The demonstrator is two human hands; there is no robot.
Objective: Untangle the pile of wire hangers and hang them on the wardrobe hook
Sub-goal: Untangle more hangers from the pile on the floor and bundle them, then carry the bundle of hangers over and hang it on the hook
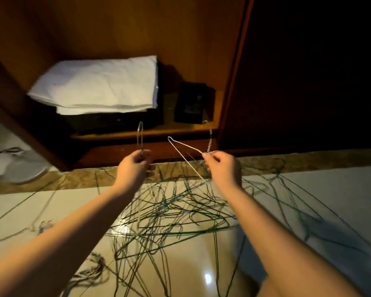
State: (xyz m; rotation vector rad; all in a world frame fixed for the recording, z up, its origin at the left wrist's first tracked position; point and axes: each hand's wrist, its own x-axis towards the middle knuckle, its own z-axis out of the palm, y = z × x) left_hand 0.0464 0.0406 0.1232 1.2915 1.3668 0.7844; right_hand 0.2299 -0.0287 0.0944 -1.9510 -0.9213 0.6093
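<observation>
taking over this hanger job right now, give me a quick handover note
Left hand: pinches the first silver hanger at its neck, hook up.
Right hand: pinches the second silver hanger at its neck.
Both are held above the tangled pile of green hangers on the floor tiles, facing the open wardrobe.
Done: two picked up, none seen hung.
Left: hang these, then untangle the pile. The wardrobe hook is not in view.
</observation>
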